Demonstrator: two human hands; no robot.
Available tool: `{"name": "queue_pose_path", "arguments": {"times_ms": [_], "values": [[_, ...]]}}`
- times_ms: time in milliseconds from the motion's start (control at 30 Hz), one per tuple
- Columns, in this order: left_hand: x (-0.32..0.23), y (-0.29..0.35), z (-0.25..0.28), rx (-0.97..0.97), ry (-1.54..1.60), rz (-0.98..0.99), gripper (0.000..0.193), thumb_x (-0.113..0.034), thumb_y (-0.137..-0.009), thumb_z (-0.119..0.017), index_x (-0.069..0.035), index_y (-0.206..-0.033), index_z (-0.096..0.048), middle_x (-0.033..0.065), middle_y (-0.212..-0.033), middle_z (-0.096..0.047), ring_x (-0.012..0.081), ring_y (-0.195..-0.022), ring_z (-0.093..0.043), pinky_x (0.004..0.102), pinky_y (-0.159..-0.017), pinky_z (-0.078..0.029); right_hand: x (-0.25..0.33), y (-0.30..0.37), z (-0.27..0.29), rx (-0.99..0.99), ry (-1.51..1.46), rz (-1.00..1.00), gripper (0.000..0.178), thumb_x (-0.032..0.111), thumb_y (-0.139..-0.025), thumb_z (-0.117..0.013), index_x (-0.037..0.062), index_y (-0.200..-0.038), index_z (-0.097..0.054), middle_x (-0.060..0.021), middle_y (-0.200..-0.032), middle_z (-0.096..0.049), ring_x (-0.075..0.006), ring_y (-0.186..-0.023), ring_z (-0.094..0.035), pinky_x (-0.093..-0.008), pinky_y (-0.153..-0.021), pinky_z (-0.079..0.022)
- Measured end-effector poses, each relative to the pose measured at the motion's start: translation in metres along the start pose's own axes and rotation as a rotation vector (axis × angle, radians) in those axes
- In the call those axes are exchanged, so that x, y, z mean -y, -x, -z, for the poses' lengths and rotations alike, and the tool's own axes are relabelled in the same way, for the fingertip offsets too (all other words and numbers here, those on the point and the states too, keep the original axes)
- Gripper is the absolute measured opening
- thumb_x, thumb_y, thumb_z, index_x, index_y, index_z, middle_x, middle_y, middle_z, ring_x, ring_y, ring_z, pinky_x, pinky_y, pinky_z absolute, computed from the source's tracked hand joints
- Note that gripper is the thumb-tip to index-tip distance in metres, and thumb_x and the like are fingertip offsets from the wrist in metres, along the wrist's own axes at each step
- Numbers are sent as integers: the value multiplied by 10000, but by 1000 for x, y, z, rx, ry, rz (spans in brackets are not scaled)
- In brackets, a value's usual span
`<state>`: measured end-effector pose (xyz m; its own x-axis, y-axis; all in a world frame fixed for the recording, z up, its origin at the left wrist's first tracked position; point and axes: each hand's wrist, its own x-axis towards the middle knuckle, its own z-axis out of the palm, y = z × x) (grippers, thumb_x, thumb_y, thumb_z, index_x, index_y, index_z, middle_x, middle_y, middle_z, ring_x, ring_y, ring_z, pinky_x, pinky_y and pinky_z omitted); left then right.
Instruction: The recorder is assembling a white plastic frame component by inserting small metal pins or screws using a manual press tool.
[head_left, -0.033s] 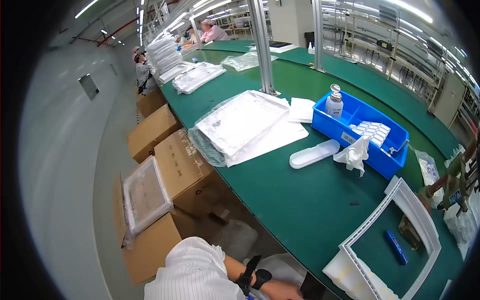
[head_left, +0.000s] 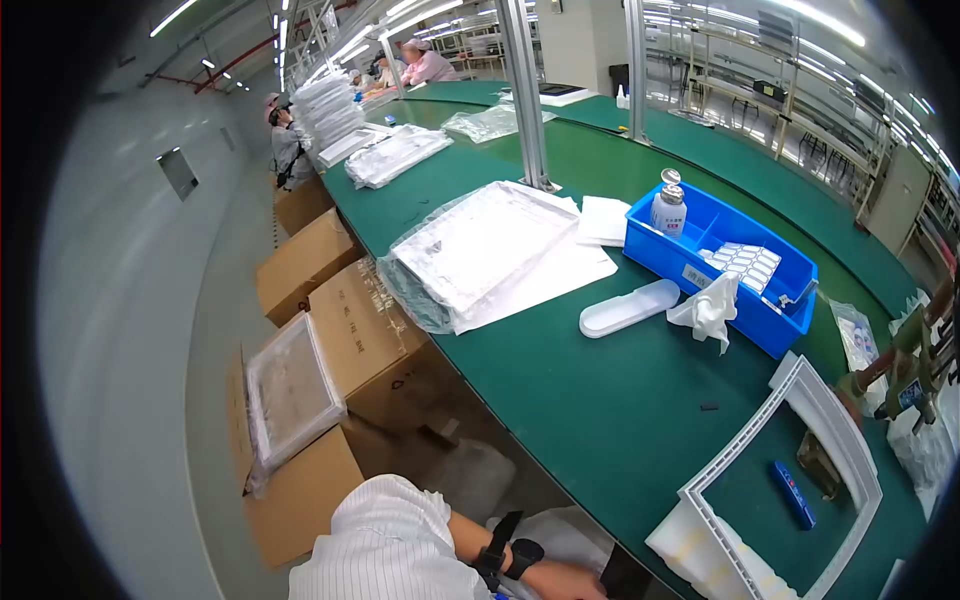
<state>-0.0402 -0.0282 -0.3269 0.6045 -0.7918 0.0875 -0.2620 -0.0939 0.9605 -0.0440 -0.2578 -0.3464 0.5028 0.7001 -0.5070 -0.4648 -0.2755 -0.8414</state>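
Note:
My left hand (head_left: 568,581) is at the bottom edge, below the table's near edge. Its wrist wears a dark watch (head_left: 525,556) and a black strap, and the sleeve is white with thin stripes. The fingers run out of the picture, so I cannot make out their pose or anything in them. My right hand is out of view. Nearest the left hand on the table is a white rectangular frame (head_left: 858,460), tilted, with white foam-like wrapping (head_left: 700,550) at its lower corner. A slim blue tool (head_left: 793,495) shows through the frame's opening.
On the green table (head_left: 590,420) stand a blue divided bin (head_left: 660,255) with a pump bottle (head_left: 668,210) and label sheets, a white tray (head_left: 628,308), a crumpled wipe (head_left: 710,310) and a bagged panel (head_left: 485,245). Cardboard boxes (head_left: 365,320) line the left; co-workers sit far off.

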Motion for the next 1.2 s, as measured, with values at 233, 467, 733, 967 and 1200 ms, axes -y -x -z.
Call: {"name": "queue_pose_path", "arguments": {"times_ms": [233,467,733,967,1200], "values": [[-2,5,-1,-51,9,4,229,-235,-836,-669,-36,-834,-554,183,-757,-592,376,-682,-582,453,-588,-442,21,1,-4,54,-57,-71,277,242,-861,-702,-19,-952,-710,28,-668,-557,-69,-596,-469,-266,-522,-347],[24,12,-24,-61,-21,55,324,-361,-839,-710,-66,-838,-575,154,-710,-607,349,-631,-585,446,-553,-429,24,1,-10,50,-31,-42,248,233,-856,-707,-12,-824,-697,14,-609,-534,-78,-557,-459,-276,-493,-334],[21,14,-23,-46,21,82,333,-381,-829,-718,-76,-840,-586,132,-721,-625,305,-624,-596,436,-559,-437,20,-1,-5,92,74,5,302,273,-863,-713,-17,-787,-682,0,-582,-525,-78,-534,-452,-285,-483,-338],[26,11,-21,-33,36,116,271,-318,-825,-706,-72,-824,-591,125,-726,-625,283,-637,-598,407,-556,-435,12,-3,-2,149,161,-25,267,221,-899,-685,-31,-813,-686,-32,-659,-596,-107,-618,-537,-297,-557,-429],[22,9,-5,-60,218,170,173,-198,-810,-661,-47,-845,-584,102,-730,-615,179,-662,-566,342,-578,-450,-8,8,-10,114,75,22,124,53,-908,-649,-47,-967,-691,-128,-984,-688,-199,-943,-632,-339,-863,-493]]}}
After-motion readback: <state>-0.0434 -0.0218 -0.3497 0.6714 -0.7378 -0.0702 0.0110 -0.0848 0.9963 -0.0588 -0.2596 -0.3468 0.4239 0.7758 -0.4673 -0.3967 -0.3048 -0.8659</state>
